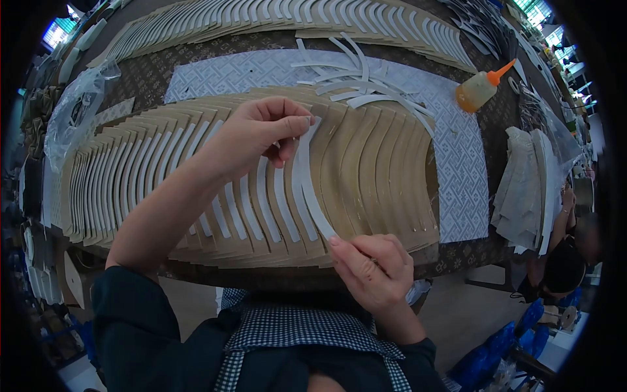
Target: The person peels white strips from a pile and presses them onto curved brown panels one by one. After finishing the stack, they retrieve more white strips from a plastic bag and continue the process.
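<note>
A white curved strip (309,186) is stretched between my two hands, its upper end pinched by my left hand (277,127) and its lower end by my right hand (375,264). It lies along one of the overlapping tan pieces (366,176), which are fanned out across the table. To its left, the tan pieces each bear a similar white strip (261,196). On the right, the tan pieces show only thin shiny lines along their edges. Beyond my hands is a loose pile of white strips (366,85). My left forearm hides part of the fan.
A squeeze bottle (475,93) with an orange nozzle and amber contents leans at the right on a patterned sheet (464,176). Another fanned row (261,19) spans the back. Stacked pale pieces (522,183) lie at right, a plastic bag (78,104) at left. A person (565,261) sits far right.
</note>
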A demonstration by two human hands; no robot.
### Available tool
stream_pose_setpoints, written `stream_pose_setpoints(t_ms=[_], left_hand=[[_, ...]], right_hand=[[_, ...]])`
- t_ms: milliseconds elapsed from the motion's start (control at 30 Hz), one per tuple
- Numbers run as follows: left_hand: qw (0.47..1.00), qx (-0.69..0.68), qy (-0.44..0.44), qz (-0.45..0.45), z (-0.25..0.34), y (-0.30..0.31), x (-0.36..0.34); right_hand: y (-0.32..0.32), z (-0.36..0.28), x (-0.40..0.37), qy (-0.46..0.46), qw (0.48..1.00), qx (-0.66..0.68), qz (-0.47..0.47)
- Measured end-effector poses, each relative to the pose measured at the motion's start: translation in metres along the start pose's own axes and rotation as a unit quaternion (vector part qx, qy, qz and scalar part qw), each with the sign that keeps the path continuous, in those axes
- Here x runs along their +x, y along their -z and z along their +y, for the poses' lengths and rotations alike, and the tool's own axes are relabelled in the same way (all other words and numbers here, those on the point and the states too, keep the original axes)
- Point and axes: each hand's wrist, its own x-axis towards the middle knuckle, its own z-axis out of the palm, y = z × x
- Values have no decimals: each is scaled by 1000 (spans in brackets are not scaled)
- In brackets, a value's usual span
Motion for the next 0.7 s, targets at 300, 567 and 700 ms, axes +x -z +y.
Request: stream_pose_setpoints(t_ms=[300, 567, 700], left_hand=[[998, 68, 17, -5, 6, -5, 42], [959, 280, -39, -5, 8, -10, 72], [932, 347, -100, 6, -4, -11, 78]], right_hand=[[-9, 3, 17, -15, 995, 99, -7], [-21, 17, 28, -15, 997, 72, 6], [-23, 20, 28, -23, 997, 71, 8]])
